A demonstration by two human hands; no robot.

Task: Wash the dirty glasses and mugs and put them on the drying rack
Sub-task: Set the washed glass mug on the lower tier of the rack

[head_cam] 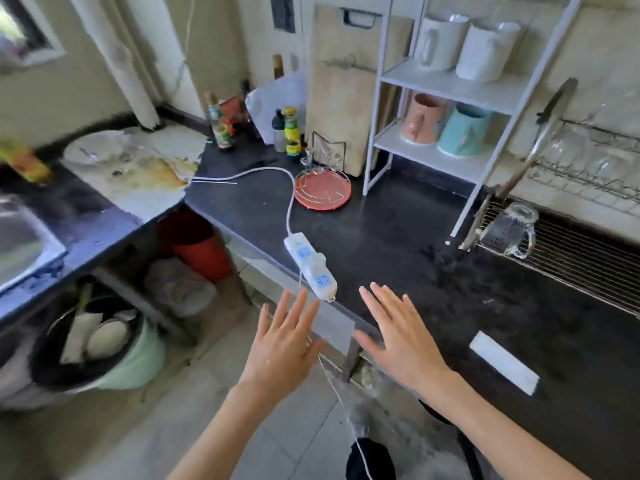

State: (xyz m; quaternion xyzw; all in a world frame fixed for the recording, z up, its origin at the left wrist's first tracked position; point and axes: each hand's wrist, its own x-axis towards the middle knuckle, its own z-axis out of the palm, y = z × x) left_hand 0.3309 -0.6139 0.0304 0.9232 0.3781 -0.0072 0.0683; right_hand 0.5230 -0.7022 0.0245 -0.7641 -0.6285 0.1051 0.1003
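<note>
- The left hand (282, 344) hovers with its fingers (294, 306) straight and spread, holding nothing, over the front edge of the dark surface (398, 237).
- The right hand (403, 337) is beside it, palm down, fingers (382, 303) also straight and spread, gripping nothing.
- Just beyond the fingertips of both hands, between them, lies a white power strip (310, 263), its cable curving away across the surface.
- Well beyond the right fingers and off to their right, a clear glass mug (509, 230) sits upside down on the wire drying rack (571, 258).
- Further right and higher, more clear glasses (571, 143) rest on an upper wire tier, blurred.
- Far ahead of the right fingers stands a white shelf (446, 84): two white mugs (440, 43) on top, a pink mug (420, 119) and a teal mug (462, 131) below, touching each other.
- Ahead of the left fingers, past the power strip, a red round tray (322, 190) lies flat, with bottles (291, 131) behind it.
- Far to the left of the left fingers, the metal sink (20, 240) shows at the frame's edge.
- To the right of the right fingers lies a white flat block (504, 362).
</note>
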